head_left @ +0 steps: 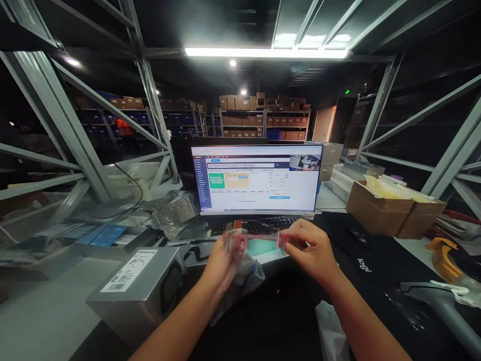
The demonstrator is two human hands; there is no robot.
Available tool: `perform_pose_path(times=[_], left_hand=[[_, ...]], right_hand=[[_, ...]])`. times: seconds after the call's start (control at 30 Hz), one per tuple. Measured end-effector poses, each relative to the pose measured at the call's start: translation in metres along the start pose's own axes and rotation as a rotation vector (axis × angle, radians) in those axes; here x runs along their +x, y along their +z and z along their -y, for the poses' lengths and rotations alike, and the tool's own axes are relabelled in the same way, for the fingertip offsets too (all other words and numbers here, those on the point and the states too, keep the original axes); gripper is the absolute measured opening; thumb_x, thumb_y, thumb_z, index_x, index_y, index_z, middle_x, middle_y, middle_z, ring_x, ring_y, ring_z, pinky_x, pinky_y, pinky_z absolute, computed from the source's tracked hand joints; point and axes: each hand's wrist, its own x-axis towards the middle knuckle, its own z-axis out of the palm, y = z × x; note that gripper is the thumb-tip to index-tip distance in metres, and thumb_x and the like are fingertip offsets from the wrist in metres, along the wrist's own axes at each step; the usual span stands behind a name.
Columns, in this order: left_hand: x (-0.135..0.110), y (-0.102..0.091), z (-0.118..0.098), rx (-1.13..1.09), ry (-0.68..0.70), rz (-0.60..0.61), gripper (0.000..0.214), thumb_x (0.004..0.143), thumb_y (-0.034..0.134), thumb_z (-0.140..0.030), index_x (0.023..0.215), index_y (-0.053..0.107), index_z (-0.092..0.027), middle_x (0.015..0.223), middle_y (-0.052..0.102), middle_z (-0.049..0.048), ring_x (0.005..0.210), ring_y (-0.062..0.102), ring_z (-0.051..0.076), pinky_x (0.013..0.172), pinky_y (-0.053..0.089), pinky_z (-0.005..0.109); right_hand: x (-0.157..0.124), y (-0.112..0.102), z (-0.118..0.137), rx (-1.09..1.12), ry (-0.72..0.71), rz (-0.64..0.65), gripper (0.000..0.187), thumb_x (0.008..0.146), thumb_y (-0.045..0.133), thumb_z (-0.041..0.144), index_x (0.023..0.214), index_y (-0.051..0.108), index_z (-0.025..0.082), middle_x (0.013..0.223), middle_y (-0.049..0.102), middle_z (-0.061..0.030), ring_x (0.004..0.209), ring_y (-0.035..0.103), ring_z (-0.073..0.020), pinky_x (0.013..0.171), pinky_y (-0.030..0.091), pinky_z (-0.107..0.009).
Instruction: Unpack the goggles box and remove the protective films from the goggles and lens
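Between my two hands stretches a clear plastic bag (263, 246) with thin red edge lines and a pale teal patch showing in or through it. My left hand (225, 258) is closed on its left side, together with a small, blurred red-and-orange piece whose kind I cannot make out. At the right side, my right hand (311, 250) pinches the bag's edge between thumb and fingers. Crumpled translucent plastic (251, 273) hangs below my left wrist. To the left stands a grey product box (139, 281) with a white label on top.
Behind the hands are a keyboard (270, 224) and a lit monitor (259, 200). A barcode scanner (432, 296), a tape dispenser (447, 258), a mouse (357, 236) and open cardboard boxes (379, 210) are on the right. Crumpled plastic wrap (175, 208) lies left.
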Motion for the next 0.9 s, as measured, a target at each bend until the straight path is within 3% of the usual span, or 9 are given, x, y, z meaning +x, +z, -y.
perform_pose_path(times=[0.17, 0.3, 0.4, 0.47, 0.5, 0.6, 0.67, 0.77, 0.9], left_hand=[[-0.005, 0.006, -0.004, -0.083, -0.079, -0.006, 0.033, 0.066, 0.085, -0.03, 0.086, 0.062, -0.017, 0.073, 0.064, -0.0012, 0.053, 0.054, 0.003, 0.048, 0.047, 0.012], [-0.04, 0.019, -0.003, -0.022, -0.175, 0.099, 0.045, 0.067, 0.081, -0.02, 0.105, 0.055, -0.019, 0.088, 0.065, 0.0004, 0.062, 0.06, 0.007, 0.054, 0.049, 0.016], [-0.086, 0.031, 0.007, 0.308, -0.105, 0.529, 0.025, 0.08, 0.069, -0.026, 0.102, 0.057, -0.022, 0.089, 0.061, 0.0008, 0.059, 0.055, 0.007, 0.052, 0.045, 0.02], [-0.115, 0.04, 0.022, 0.629, 0.088, 0.906, 0.023, 0.078, 0.07, -0.024, 0.099, 0.063, -0.022, 0.089, 0.062, 0.0032, 0.066, 0.057, 0.012, 0.058, 0.047, 0.024], [-0.128, 0.045, 0.032, 0.755, 0.218, 0.988, 0.032, 0.072, 0.077, -0.028, 0.101, 0.064, -0.023, 0.092, 0.064, 0.0047, 0.073, 0.06, 0.016, 0.062, 0.05, 0.027], [-0.15, 0.062, 0.066, 1.105, 0.424, 1.09, 0.062, 0.06, 0.084, -0.054, 0.108, 0.063, -0.022, 0.112, 0.063, 0.0119, 0.084, 0.063, 0.026, 0.065, 0.055, 0.036], [-0.156, 0.07, 0.086, 1.272, 0.543, 1.131, 0.061, 0.069, 0.077, -0.06, 0.113, 0.061, -0.021, 0.123, 0.059, 0.0152, 0.091, 0.064, 0.029, 0.064, 0.056, 0.036], [-0.158, 0.073, 0.105, 1.398, 0.673, 1.113, 0.027, 0.092, 0.059, -0.037, 0.111, 0.06, -0.018, 0.12, 0.063, 0.0149, 0.091, 0.065, 0.025, 0.062, 0.055, 0.03], [-0.149, 0.068, 0.095, 1.255, 0.68, 1.003, 0.016, 0.095, 0.052, -0.026, 0.1, 0.063, -0.015, 0.102, 0.069, 0.0104, 0.08, 0.067, 0.021, 0.061, 0.056, 0.03]], right_hand=[[0.006, -0.003, -0.014, 0.081, 0.176, -0.102, 0.005, 0.075, 0.074, 0.022, 0.077, 0.079, 0.021, 0.072, 0.068, -0.0027, 0.065, 0.059, -0.0155, 0.055, 0.043, -0.026], [0.009, -0.014, -0.035, 0.116, 0.304, -0.263, 0.021, 0.074, 0.078, 0.036, 0.085, 0.08, 0.018, 0.073, 0.071, -0.0035, 0.065, 0.061, -0.0166, 0.059, 0.046, -0.028], [0.011, -0.022, -0.048, 0.147, 0.384, -0.372, 0.034, 0.074, 0.078, 0.047, 0.087, 0.079, 0.015, 0.065, 0.068, -0.0015, 0.057, 0.058, -0.0142, 0.054, 0.044, -0.027], [0.014, -0.025, -0.052, 0.167, 0.421, -0.408, 0.041, 0.072, 0.078, 0.052, 0.087, 0.078, 0.014, 0.063, 0.068, -0.0007, 0.053, 0.057, -0.0129, 0.051, 0.045, -0.026], [0.015, -0.026, -0.053, 0.176, 0.434, -0.41, 0.043, 0.07, 0.078, 0.054, 0.086, 0.077, 0.014, 0.063, 0.068, -0.0007, 0.052, 0.058, -0.0128, 0.051, 0.046, -0.026], [0.016, -0.023, -0.056, 0.201, 0.461, -0.381, 0.047, 0.067, 0.08, 0.056, 0.086, 0.078, 0.014, 0.063, 0.069, -0.0012, 0.053, 0.062, -0.0139, 0.052, 0.049, -0.026], [0.016, -0.021, -0.058, 0.211, 0.468, -0.365, 0.046, 0.068, 0.08, 0.055, 0.088, 0.078, 0.013, 0.064, 0.069, -0.0017, 0.055, 0.064, -0.0148, 0.054, 0.05, -0.027], [0.015, -0.022, -0.059, 0.174, 0.437, -0.378, 0.043, 0.072, 0.079, 0.053, 0.089, 0.078, 0.013, 0.067, 0.071, -0.0028, 0.058, 0.066, -0.0154, 0.057, 0.051, -0.027], [0.016, -0.034, -0.056, 0.161, 0.399, -0.42, 0.04, 0.074, 0.079, 0.049, 0.09, 0.077, 0.013, 0.067, 0.071, -0.002, 0.058, 0.068, -0.0147, 0.058, 0.054, -0.027]])
